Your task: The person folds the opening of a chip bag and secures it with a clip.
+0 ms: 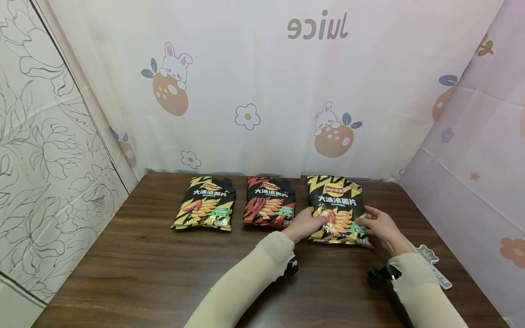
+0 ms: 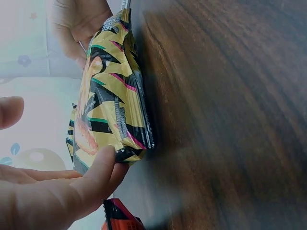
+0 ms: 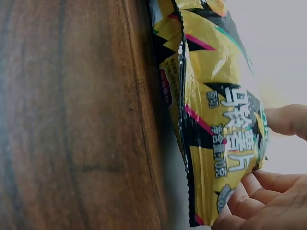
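Note:
A yellow and black bag of potato chips (image 1: pixel 338 205) is at the right of the row, near the back edge of the table. On its left side, my left hand (image 1: pixel 302 225) holds the bag, with fingers against its edge in the left wrist view. My right hand (image 1: pixel 384 230) grips the opposite side; in the right wrist view the thumb is at the front and the fingers curl in behind the lower corner. Left of this bag lie a red and black chip bag (image 1: pixel 268 205) and another yellow and black chip bag (image 1: pixel 205 205).
Dark pieces show at the top corners of the two left bags. A flat, pale-edged cutout with lettering (image 1: pixel 428 255) lies at the right, partly behind the right forearm. Printed curtains (image 1: pixel 254 150) hang behind the brown wooden table (image 1: pixel 135 273).

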`<state>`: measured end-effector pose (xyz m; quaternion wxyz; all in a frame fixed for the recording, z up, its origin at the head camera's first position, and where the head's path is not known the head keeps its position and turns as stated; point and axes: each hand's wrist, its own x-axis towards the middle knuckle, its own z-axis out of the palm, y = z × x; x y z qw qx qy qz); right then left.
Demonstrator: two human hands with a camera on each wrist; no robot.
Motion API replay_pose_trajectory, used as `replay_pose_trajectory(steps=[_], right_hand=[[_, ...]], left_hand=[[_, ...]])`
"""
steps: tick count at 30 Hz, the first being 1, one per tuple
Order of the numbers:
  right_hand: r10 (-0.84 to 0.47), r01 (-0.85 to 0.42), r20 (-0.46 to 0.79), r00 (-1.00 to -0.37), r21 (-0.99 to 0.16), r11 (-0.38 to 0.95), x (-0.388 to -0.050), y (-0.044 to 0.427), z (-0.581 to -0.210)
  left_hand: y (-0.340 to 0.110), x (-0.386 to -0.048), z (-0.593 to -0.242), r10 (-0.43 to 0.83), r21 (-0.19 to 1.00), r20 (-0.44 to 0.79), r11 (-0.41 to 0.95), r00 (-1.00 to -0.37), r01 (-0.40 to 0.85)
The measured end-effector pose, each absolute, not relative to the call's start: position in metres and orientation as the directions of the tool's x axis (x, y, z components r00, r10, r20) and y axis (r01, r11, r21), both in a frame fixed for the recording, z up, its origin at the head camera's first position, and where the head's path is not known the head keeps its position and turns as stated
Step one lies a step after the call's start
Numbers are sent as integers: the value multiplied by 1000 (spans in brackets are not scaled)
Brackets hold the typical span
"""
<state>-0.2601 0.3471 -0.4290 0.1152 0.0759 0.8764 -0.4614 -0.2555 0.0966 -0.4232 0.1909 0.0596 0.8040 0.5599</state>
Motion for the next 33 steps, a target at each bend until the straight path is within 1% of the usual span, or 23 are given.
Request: replay_pose_trajectory(steps=[7, 13, 19, 26, 33], right_hand=[[-1, 204, -249, -968, -795, 571, -253, 349, -428], [-21, 174, -226, -974, -802, 571, -248, 352, -432], [-25, 173, -222, -975, -819, 547, -244, 355, -437], [-23, 192, -234, -972, -843, 502, -236, 354, -434], [-15, 189, -225, -974, -849, 493, -230, 355, -434]], left_hand=[[91, -249, -421, 345, 918, -220, 390, -913, -74], [85, -245, -420, 381, 913, -228, 405, -896, -60], [83, -243, -420, 394, 908, -225, 417, -891, -45], [82, -238, -421, 403, 909, -225, 414, -887, -43], [77, -233, -420, 403, 904, -214, 426, -890, -24]])
